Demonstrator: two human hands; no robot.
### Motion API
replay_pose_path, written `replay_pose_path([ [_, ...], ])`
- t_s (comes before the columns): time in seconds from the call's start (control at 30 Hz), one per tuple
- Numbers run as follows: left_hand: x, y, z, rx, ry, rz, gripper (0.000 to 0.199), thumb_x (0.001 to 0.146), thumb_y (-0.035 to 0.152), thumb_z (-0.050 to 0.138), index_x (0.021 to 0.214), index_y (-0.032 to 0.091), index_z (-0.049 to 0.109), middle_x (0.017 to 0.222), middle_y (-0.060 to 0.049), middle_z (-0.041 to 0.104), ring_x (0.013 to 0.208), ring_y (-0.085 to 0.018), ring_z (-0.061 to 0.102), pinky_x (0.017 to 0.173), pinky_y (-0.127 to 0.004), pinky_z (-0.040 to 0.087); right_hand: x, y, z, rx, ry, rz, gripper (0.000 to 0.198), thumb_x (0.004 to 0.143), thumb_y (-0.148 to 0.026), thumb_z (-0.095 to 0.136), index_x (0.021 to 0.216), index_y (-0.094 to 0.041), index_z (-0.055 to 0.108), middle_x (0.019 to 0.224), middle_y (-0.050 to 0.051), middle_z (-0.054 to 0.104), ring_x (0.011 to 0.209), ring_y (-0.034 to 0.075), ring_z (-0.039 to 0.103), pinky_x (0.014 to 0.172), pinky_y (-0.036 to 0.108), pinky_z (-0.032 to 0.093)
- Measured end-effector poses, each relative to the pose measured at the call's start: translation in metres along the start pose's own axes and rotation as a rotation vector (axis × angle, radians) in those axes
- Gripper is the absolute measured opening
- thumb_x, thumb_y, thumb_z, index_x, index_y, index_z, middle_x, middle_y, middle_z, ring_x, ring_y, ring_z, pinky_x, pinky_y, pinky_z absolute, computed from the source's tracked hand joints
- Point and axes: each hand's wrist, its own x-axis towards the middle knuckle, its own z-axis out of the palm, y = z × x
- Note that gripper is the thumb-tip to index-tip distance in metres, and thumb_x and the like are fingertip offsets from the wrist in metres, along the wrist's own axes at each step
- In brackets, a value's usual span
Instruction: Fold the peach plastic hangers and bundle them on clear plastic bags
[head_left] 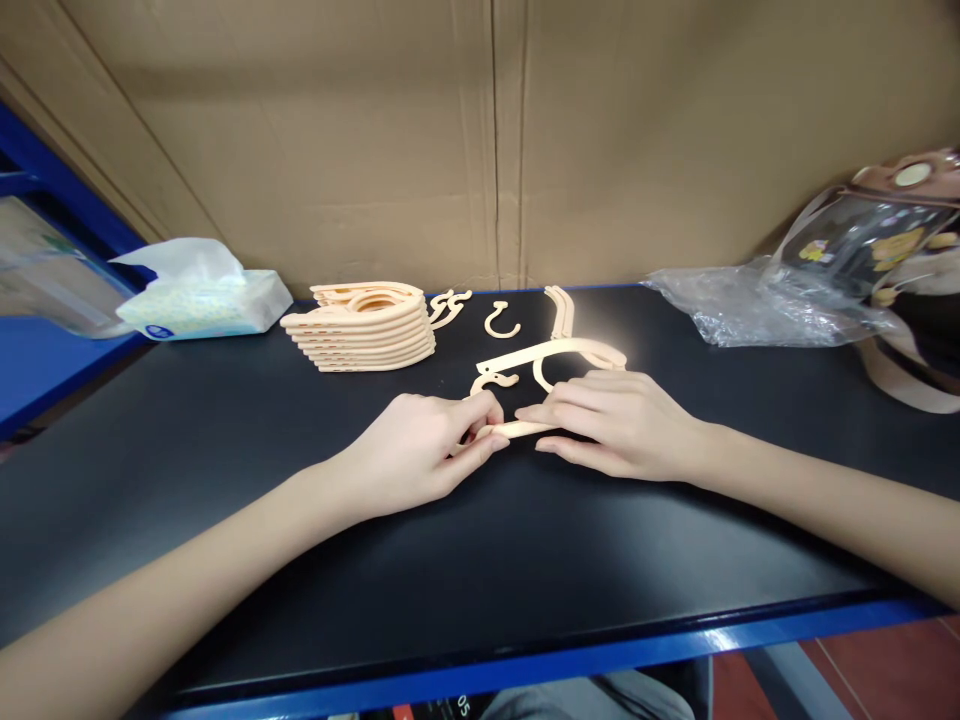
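Note:
My left hand (439, 445) is closed, pinching one end of a cream plastic hanger arm (523, 429) low over the black table. My right hand (619, 425) is closed round the other part of that arm, its palm side hidden. A cream hanger hook (499, 380) sticks up just behind my left fingers; whether it is joined to the held arm I cannot tell. Right behind my hands lies another curved hanger arm (540, 354), with a rounded cream piece (541, 374) below it, partly covered by my right hand.
A stack of folded cream hangers (360, 335) stands at the back left. Beside it are several loose hooks (448, 308), a single hook (502, 320) and some hanger arms (561, 312). A tissue pack (210, 303) is at left; clear plastic wrap (757, 300) and a transparent bag (862, 240) at right.

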Motion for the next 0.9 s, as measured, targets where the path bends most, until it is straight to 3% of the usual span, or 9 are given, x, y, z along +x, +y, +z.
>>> replay_pose_path([
  [0.3, -0.002, -0.002, -0.002, 0.070, -0.036, 0.013, 0.019, 0.096, 0.033, 0.041, 0.087, 0.020, 0.052, 0.059, 0.007, 0.056, 0.047, -0.010, 0.051, 0.049, -0.020, 0.029, 0.002, 0.007, -0.005, -0.040, 0.173, 0.089, 0.017, 0.092, -0.023, 0.053, 0.085, -0.019, 0.068, 0.096, 0.006, 0.071, 0.085, 0.017, 0.060, 0.074, 0.029, 0.047],
  [0.47, -0.003, -0.002, -0.003, 0.197, -0.026, 0.096, 0.018, 0.096, 0.030, 0.041, 0.087, 0.020, 0.052, 0.059, 0.006, 0.055, 0.046, -0.010, 0.050, 0.047, -0.022, 0.027, 0.000, 0.015, -0.001, -0.048, 0.110, 0.199, 0.019, 0.093, -0.025, 0.052, 0.086, -0.020, 0.068, 0.117, 0.010, 0.066, 0.104, 0.024, 0.057, 0.085, 0.040, 0.044],
  [0.67, -0.005, -0.004, -0.002, 0.312, 0.029, 0.265, 0.016, 0.093, 0.025, 0.042, 0.084, 0.018, 0.054, 0.065, 0.004, 0.056, 0.053, -0.012, 0.052, 0.050, -0.025, 0.032, -0.002, 0.020, 0.005, 0.026, 0.057, 0.259, 0.022, 0.095, -0.026, 0.050, 0.092, -0.021, 0.071, 0.101, 0.007, 0.069, 0.094, 0.021, 0.057, 0.082, 0.037, 0.041],
  [0.9, -0.004, 0.000, -0.007, 0.365, 0.035, 0.292, 0.015, 0.083, 0.015, 0.045, 0.080, 0.016, 0.059, 0.068, -0.001, 0.055, 0.067, -0.018, 0.052, 0.059, -0.029, 0.039, -0.004, 0.023, 0.008, -0.014, 0.076, 0.338, 0.022, 0.094, -0.025, 0.051, 0.100, -0.021, 0.072, 0.100, 0.008, 0.067, 0.087, 0.020, 0.057, 0.073, 0.035, 0.041],
])
